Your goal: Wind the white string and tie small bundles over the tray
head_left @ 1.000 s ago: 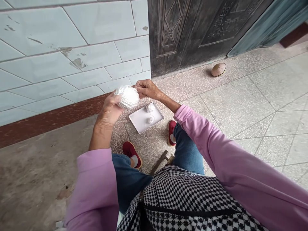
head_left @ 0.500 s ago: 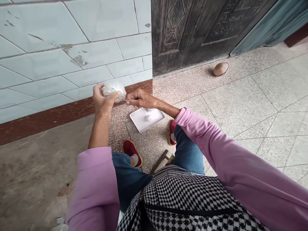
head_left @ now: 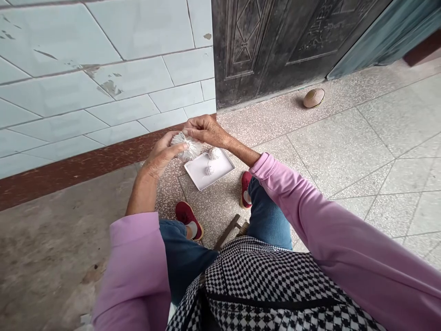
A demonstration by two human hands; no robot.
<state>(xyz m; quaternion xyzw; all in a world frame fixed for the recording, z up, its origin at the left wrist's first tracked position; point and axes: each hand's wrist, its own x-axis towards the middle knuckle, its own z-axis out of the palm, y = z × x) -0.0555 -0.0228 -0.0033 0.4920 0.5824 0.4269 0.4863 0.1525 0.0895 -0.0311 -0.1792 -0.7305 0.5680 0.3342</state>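
A ball of white yarn (head_left: 188,146) with strands fanning out over its surface rests in my left hand (head_left: 160,156), whose fingers and thumb are curled round it. My right hand (head_left: 208,131) is at the ball's upper right edge, thumb and fingers pinched together on a strand that is mostly hidden at this angle. Below the hands, a shallow white tray (head_left: 222,171) lies on the floor. Inside it are a small white yarn ball (head_left: 209,170) and another white yarn bundle (head_left: 215,153), with a thin strand running between them.
A tiled wall (head_left: 120,82) rises ahead on the left, beside a dark carved door (head_left: 262,50). A pinkish ball (head_left: 314,98) lies on the speckled floor near the door. Red shoes (head_left: 188,218) flank the tray, and part of a wooden stool (head_left: 229,232) shows between the legs.
Both hands have come closer together. My left hand has moved right with the yarn ball, which has turned, and my right hand has risen slightly to the ball's upper edge.
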